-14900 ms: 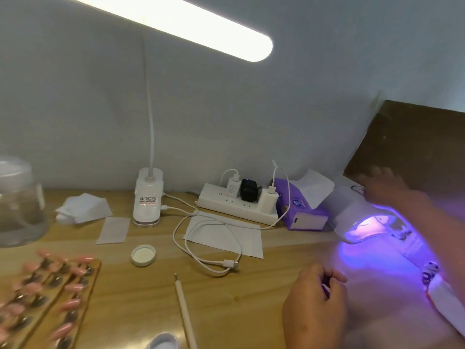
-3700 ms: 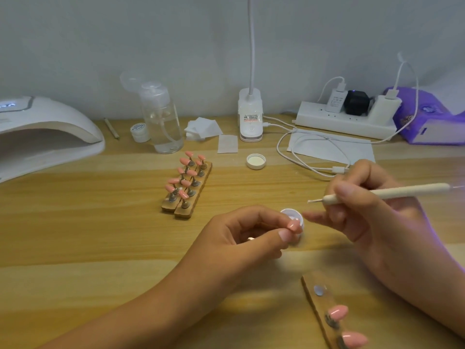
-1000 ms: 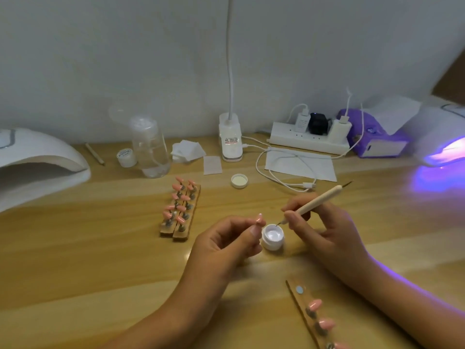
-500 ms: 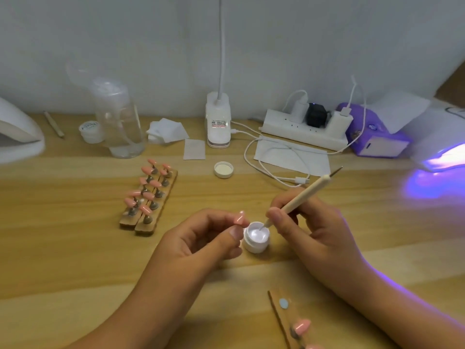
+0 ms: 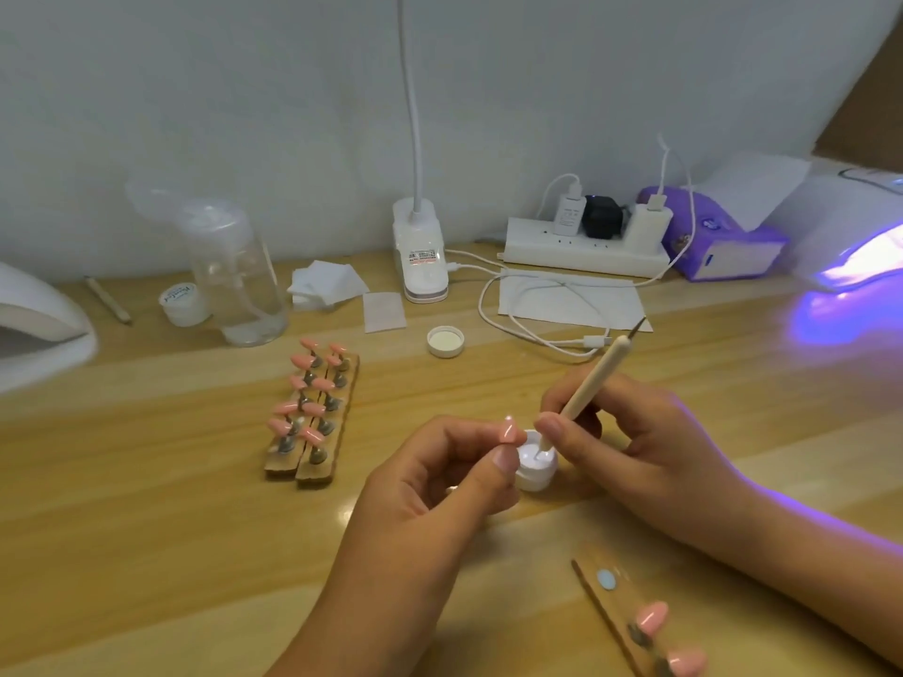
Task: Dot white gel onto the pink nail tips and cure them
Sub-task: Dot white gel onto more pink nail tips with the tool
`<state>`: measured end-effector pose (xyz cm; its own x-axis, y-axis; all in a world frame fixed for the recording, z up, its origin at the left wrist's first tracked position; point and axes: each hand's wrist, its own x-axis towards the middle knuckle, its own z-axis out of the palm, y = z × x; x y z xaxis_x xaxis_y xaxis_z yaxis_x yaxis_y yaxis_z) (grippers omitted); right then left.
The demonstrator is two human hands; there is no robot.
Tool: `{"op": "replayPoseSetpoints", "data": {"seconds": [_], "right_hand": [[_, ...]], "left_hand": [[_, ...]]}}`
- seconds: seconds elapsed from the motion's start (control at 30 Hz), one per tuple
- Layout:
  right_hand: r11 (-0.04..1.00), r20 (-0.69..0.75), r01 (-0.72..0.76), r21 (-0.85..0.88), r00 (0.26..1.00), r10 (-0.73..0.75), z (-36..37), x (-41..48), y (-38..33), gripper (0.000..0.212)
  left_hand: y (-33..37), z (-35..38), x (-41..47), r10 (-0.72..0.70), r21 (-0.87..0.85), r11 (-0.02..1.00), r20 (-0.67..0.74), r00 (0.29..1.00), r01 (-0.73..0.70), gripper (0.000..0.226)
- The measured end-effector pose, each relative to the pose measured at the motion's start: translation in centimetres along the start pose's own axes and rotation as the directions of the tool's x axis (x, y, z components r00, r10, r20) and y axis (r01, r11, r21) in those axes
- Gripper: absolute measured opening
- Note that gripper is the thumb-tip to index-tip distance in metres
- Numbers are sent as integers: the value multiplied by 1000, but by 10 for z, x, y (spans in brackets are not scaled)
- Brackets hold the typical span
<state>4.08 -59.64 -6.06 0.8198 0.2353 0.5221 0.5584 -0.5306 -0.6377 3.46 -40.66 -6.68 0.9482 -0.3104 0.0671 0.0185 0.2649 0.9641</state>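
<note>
My left hand (image 5: 440, 486) pinches one pink nail tip (image 5: 508, 430) between thumb and forefinger, just left of a small white gel pot (image 5: 537, 465) on the wooden table (image 5: 146, 554). My right hand (image 5: 635, 442) grips a cream dotting pen (image 5: 593, 378) like a pencil, its lower tip dipped into the white gel. Two wooden strips (image 5: 312, 412) with several pink tips stand left of centre. Another strip (image 5: 630, 623) with two pink tips lies at the front right. A nail lamp (image 5: 850, 237) glows violet at the far right.
A second white nail lamp (image 5: 34, 329) sits at the left edge. Along the back stand a clear pump bottle (image 5: 234, 280), a small jar (image 5: 183, 302), wipes (image 5: 327, 285), a desk lamp base (image 5: 420, 251), a power strip (image 5: 581, 251) with cables and a purple tissue pack (image 5: 718, 241). A loose lid (image 5: 445, 341) lies mid-table.
The pen tip has gone down into the gel pot. My left hand stays beside the pot with the pink tip. The view has shifted a little.
</note>
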Motion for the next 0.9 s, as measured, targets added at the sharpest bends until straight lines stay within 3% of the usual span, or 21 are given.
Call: {"op": "replayPoseSetpoints", "data": {"seconds": [0.2, 0.4, 0.53, 0.7, 0.9], "right_hand": [[995, -28, -69, 68, 997, 71, -2, -4, -2, 7], [915, -123, -176, 362, 964, 234, -10, -7, -8, 16], [780, -148, -194, 595, 927, 343, -12, -7, -7, 13], [539, -19, -177, 823, 941, 338, -10, -6, -4, 12], [476, 9, -175, 862, 943, 332, -4, -6, 1, 38]], "left_hand": [[1, 1, 0, -16, -33, 999, 2, 1000, 17, 12], [2, 2, 1, -36, 4, 999, 8, 999, 36, 10], [5, 1, -1, -41, 128, 991, 32, 999, 36, 22], [14, 5, -1, -81, 273, 961, 102, 991, 51, 9], [21, 4, 3, -111, 341, 938, 138, 984, 58, 32]]}}
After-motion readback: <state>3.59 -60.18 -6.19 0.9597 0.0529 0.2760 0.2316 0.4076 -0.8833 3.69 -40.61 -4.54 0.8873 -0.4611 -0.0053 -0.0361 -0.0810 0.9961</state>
